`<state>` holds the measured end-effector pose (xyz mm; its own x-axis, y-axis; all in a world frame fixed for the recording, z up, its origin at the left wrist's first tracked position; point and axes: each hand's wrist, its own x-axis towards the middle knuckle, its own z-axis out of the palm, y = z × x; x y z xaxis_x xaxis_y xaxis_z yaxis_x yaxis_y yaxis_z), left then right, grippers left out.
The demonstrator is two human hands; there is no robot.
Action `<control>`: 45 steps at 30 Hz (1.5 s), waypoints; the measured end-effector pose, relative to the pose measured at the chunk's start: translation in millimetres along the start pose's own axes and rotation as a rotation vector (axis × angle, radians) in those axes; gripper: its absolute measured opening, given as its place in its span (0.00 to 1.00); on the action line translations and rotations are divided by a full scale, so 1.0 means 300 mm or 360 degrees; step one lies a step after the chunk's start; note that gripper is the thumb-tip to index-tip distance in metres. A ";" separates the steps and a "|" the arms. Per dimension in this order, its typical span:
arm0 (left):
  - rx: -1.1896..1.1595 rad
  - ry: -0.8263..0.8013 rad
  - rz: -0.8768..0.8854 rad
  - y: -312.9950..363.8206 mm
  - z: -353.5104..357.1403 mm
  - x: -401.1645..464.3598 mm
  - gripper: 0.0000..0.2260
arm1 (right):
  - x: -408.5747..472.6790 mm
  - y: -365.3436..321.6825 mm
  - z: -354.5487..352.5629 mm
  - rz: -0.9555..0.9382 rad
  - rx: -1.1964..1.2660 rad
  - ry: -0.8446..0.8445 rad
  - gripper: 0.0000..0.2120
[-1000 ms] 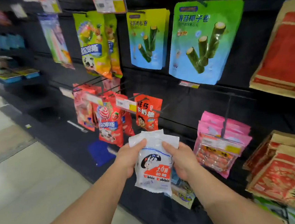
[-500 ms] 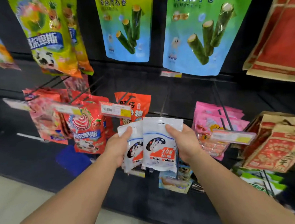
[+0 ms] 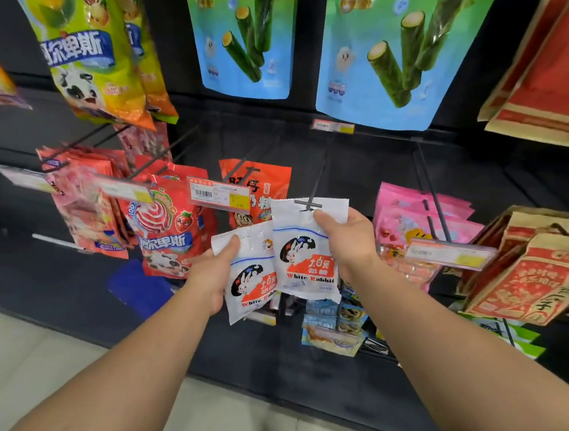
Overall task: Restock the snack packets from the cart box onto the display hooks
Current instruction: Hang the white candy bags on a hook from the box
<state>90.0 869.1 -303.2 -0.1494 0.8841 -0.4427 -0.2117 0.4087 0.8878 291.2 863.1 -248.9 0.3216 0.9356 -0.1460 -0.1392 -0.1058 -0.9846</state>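
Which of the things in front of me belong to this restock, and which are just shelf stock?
In the job:
right hand gripping a White Rabbit packet
left hand gripping another packet
bare hook

Just there:
seaweed roll bags
pink packets

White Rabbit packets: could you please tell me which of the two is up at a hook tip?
The packet in the right hand, the White Rabbit packet held higher, its hang hole at the bare hook. The left hand's packet sits lower, away from any hook.

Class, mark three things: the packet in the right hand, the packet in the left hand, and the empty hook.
right packet [image 3: 305,258], head view, rabbit logo.
left packet [image 3: 251,280], head view, printed front.
empty hook [image 3: 318,181], head view, mid-rod.
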 end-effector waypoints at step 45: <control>0.0347 -0.0524 0.0261 0.125 0.272 0.005 0.09 | 0.023 -0.010 -0.033 0.0019 -0.0155 0.0081 0.05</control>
<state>160.6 904.2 -260.2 0.1599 0.9520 -0.2610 0.0034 0.2638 0.9646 303.0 866.5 -247.8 0.3678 0.9160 -0.1600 -0.0524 -0.1514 -0.9871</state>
